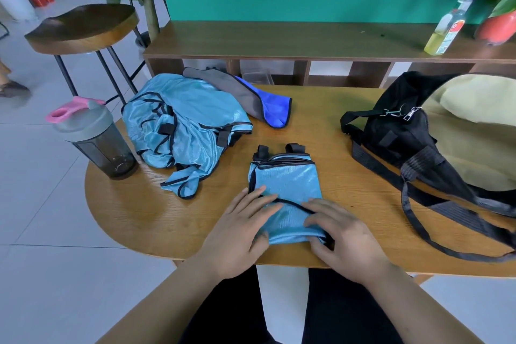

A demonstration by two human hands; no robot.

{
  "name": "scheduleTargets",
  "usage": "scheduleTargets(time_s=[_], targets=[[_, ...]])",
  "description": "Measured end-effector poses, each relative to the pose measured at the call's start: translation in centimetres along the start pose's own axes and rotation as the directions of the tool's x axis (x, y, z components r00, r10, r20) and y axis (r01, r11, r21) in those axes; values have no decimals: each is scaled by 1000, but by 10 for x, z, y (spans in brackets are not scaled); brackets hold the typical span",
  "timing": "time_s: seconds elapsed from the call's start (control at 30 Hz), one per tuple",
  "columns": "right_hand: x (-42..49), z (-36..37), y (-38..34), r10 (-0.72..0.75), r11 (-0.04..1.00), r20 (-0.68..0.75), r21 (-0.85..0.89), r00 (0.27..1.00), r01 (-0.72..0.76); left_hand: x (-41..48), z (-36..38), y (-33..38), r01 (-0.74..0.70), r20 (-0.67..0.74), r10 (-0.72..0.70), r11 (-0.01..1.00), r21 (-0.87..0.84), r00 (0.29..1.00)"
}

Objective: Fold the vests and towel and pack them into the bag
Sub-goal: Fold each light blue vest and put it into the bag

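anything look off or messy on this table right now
Nothing is spilled or damaged. The heap of blue vests on the left of the table is crumpled and unfolded, unlike the folded vest. The shaker bottle stands fairly near the left edge.

Folded vest (287, 184) sits between heaped vests (184, 123) left and bag (405, 142) right, towel (268, 103) behind.

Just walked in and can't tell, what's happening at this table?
A person is folding a light-blue vest at the near edge of the table: the left hand presses it flat, the right hand grips its near corner. A heap of unfolded vests and the towel lie at the far left. The bag sits on the right.
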State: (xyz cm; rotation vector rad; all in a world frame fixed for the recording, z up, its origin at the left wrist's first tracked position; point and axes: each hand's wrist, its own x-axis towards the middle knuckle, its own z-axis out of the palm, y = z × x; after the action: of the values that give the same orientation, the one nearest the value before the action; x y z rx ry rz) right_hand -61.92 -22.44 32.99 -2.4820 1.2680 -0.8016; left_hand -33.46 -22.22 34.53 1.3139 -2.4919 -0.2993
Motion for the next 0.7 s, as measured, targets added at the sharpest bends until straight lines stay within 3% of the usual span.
scheduleTargets(time_s=[0.17,0.37,0.57,0.7], targets=[[1,-3,1,48,998,-15,39,999,-47,1,2,2,-2,9,2,1000,-12,1000],[3,-6,-1,151,980,-31,137,988,-145,2,4,-7,9,-45,-15,990,-143,999],[3,-8,-7,105,994,72,-38,992,-103,2,3,-9,57,-119,-88,967,-248,989],[3,-8,-1,164,985,-64,58,984,-161,-1,1,-5,71,-203,-117,972,-222,972]])
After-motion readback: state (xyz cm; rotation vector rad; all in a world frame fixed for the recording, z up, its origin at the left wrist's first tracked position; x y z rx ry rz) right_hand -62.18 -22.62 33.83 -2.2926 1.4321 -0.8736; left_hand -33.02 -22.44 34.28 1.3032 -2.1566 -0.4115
